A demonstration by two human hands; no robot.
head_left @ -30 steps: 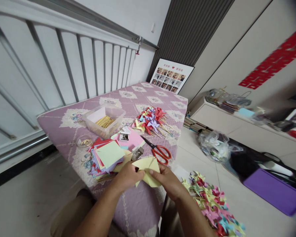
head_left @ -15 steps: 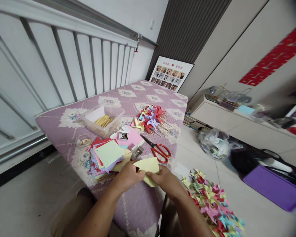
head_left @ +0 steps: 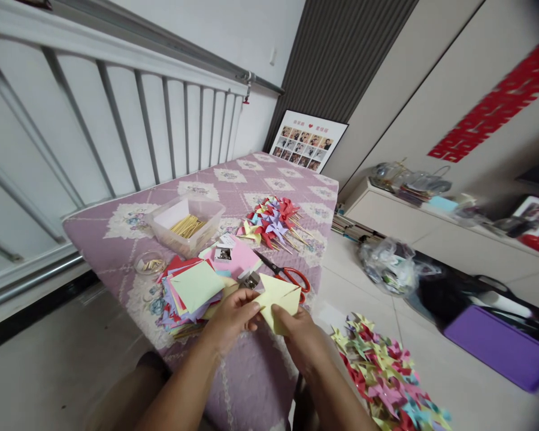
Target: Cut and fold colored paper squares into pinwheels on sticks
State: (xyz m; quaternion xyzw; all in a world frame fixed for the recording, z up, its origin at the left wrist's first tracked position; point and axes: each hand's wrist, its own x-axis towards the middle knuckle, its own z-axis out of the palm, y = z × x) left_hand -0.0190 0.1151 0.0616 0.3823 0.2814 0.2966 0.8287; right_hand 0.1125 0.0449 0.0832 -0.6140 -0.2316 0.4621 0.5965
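Note:
Both my hands hold one yellow paper square (head_left: 279, 294) above the near edge of a purple quilted table (head_left: 269, 179). My left hand (head_left: 230, 314) pinches its left side, fingers closed on the paper. My right hand (head_left: 299, 332) grips it from below and right, thumb on a folded flap. The sheet shows diagonal creases. Just left of my left hand lies a stack of coloured paper squares (head_left: 193, 290). Red-handled scissors (head_left: 291, 276) lie behind the yellow sheet, partly hidden by it.
A clear plastic box of thin sticks (head_left: 186, 222), a small glass dish (head_left: 148, 263), a stapler (head_left: 250, 279) and a pile of finished pinwheels (head_left: 272, 220) sit on the table. More pinwheels (head_left: 386, 371) lie heaped on the floor at right, beside a plastic bag (head_left: 393, 266).
The yellow sheet has been turned and lifted a little, with one flap folded up toward the centre. My hands moved slightly away from me along the table edge.

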